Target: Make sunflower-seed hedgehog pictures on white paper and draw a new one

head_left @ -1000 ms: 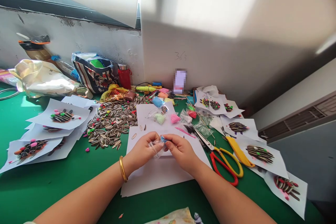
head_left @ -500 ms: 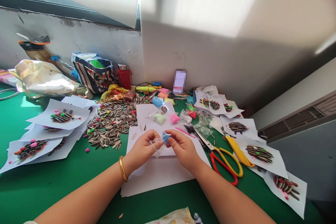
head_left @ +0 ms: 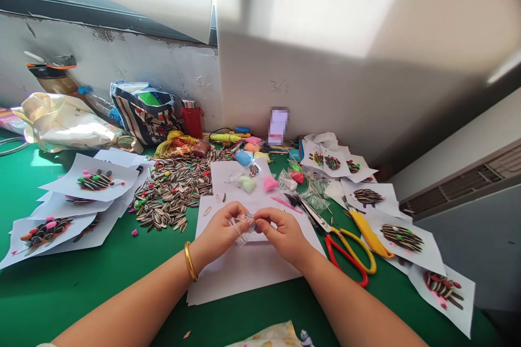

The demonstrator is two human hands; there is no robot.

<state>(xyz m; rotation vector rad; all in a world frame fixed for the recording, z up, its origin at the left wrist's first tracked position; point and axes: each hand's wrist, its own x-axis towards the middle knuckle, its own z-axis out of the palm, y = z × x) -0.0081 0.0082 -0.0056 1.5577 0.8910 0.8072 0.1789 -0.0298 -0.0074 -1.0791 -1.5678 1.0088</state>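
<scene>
A small clear plastic bag (head_left: 239, 232) with soft blue modelling clay (head_left: 251, 217) in it is held between my two hands. My left hand (head_left: 223, 226) is closed around the bag, its thumb and fingers pressed on the plastic. My right hand (head_left: 284, 232) pinches at the blue clay end of the bag, and its fingertips cover most of the clay. Both hands are above a stack of white paper (head_left: 232, 279). Beyond them, bags of pale green clay (head_left: 247, 183) and pink clay (head_left: 271, 183) lie on the paper.
A pile of sunflower seeds (head_left: 175, 190) spreads to the left. Red-and-yellow-handled scissors (head_left: 345, 246) and a yellow utility knife (head_left: 368, 233) lie to the right. Papers with seed pictures (head_left: 95, 181) flank both sides of the green table (head_left: 134, 282). A phone (head_left: 278, 126) leans on the wall.
My right fingers have closed over the blue clay and shifted slightly left, so less of it shows. My left hand keeps its hold on the bag.
</scene>
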